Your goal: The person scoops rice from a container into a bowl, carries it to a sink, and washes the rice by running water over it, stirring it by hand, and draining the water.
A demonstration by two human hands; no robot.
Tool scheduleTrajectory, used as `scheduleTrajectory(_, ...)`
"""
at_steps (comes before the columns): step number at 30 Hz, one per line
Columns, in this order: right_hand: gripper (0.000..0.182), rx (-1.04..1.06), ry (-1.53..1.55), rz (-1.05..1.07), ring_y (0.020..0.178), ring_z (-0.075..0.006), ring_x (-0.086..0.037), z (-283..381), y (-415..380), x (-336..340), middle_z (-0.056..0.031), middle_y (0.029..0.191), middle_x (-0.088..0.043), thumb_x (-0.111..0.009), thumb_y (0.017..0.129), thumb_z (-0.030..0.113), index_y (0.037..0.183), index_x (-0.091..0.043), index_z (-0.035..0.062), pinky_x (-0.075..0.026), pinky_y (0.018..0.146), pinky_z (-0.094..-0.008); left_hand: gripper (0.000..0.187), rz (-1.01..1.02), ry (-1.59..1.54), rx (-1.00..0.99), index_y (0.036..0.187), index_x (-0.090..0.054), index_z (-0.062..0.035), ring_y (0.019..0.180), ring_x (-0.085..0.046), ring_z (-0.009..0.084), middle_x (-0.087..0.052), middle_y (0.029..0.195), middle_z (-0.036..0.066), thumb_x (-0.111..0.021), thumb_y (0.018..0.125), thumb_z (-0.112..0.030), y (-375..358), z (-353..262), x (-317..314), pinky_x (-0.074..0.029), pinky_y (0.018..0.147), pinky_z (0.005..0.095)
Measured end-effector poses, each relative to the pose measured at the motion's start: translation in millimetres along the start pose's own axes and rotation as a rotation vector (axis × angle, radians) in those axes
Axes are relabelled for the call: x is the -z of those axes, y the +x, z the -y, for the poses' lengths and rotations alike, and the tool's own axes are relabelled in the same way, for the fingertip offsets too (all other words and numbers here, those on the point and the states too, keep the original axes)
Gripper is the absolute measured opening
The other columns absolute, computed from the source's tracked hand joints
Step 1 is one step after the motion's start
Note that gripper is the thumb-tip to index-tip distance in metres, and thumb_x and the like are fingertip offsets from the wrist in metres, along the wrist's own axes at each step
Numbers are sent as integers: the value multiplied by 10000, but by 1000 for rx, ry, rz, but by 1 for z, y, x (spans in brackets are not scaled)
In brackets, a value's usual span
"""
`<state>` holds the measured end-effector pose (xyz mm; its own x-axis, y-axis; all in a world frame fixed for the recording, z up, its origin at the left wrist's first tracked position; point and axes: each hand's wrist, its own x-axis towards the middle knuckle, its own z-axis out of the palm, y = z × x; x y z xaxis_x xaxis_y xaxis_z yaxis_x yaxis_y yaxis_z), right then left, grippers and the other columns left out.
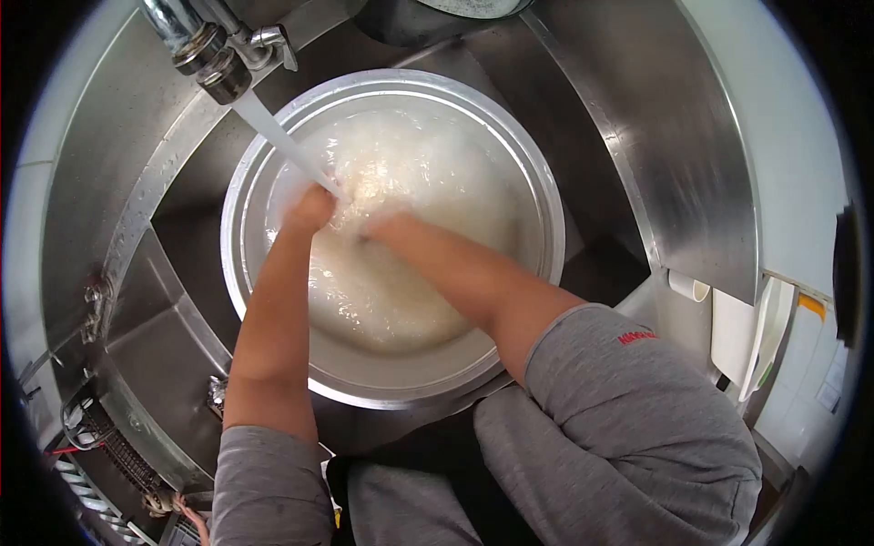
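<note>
A large round metal bowl point(550, 227) stands in a steel sink, filled with cloudy whitish water point(455, 173). Pale matter, possibly rice, shows through the water, but its grains are too blurred to make out. My left hand point(312, 207) dips into the bowl beside the stream of running water point(284, 141), its fingers hidden by splash and blur. Close to it, near the bowl's middle, my right hand point(390, 224) reaches into the water. Motion smears it and its fingers are under the surface. Whether either hand holds anything is hidden.
A metal faucet point(224, 76) pours from the upper left. At the top edge sits a dark container point(401, 23) partly in view. Another sink compartment point(164, 350) lies left, with wire racks point(127, 450) below it. Upright boards point(767, 337) stand at right.
</note>
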<state>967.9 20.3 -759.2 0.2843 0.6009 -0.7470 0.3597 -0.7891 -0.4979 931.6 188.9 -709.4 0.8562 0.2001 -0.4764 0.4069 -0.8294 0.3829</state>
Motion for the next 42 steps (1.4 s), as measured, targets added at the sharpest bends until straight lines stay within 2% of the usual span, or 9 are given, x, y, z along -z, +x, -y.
scheduleTrajectory(5,642,0,-443,-598,1230,-340,-458,-58,64,18,-128,1326,-504,-514,819,572,1333,-478,188,-378,988,-490,644,-36,-22,188,1394,-312,-47,1281,-377,368,-381,1395,219,-458,906,-440,-49,33,-28,-297,1067,417)
scheduleTrajectory(12,674,-131,-376,-406,1030,-328,-591,-61,-121,71,-121,1131,-615,-589,804,516,1315,-456,96,-490,827,-446,880,-30,-794,687,1466,-39,-47,1400,-113,354,-84,1519,214,-417,892,-597,-151,3,-85,-168,1124,479)
scheduleTrajectory(20,804,-153,-137,-170,930,-355,-619,-82,-139,-29,-189,1048,-638,-524,854,377,1473,-114,70,-484,839,-411,682,536,-1629,566,1403,-324,-62,1234,-449,295,-433,1373,140,-227,958,-570,-196,-76,-109,-411,990,458)
scheduleTrajectory(23,640,13,265,-74,894,-354,-630,-115,-115,-84,-188,977,-659,-529,831,284,1371,-366,-19,-485,814,-418,664,606,-1525,485,1375,-381,-65,1172,-497,294,-491,1315,134,-280,952,-566,-185,-83,-120,-429,958,470)
scheduleTrajectory(26,209,458,-724,-35,884,-338,-626,-61,-182,-88,-209,811,-653,-584,736,171,769,-693,-4,-458,843,-424,660,752,-1496,503,1346,-420,-70,1141,-512,292,-500,1294,137,-370,921,-573,-166,-80,-127,-449,927,465)
scheduleTrajectory(30,187,459,-609,223,865,-350,-616,-47,-179,-106,-189,855,-650,-588,732,162,788,-699,22,-460,821,-423,522,317,-189,-139,1265,-486,-46,1113,-537,338,-498,1297,175,-504,898,-416,-106,-83,-123,-453,913,432)
scheduleTrajectory(34,251,703,-566,-263,944,-314,-605,-10,-157,-80,-172,1000,-631,-594,756,204,927,-686,45,-467,812,-432,374,385,297,-238,1172,-558,-73,1131,-528,367,-542,1247,188,-434,896,-293,-42,-100,-41,-433,940,436)
scheduleTrajectory(37,339,528,-972,-211,1102,-282,-548,-78,81,-235,-147,1071,-627,-604,780,248,1086,-654,110,-448,865,-446,398,310,346,-93,1229,-522,-117,1088,-551,365,-558,1208,173,-458,902,-335,-28,-98,-3,-441,940,439)
scheduleTrajectory(42,401,155,-578,-151,1064,-279,-585,-2,-4,-23,-103,1108,-637,-648,761,327,1114,-650,135,-478,833,-470,457,96,300,5,1249,-530,-144,1137,-506,405,-520,1263,202,-352,935,-424,-24,-47,30,-402,973,479)
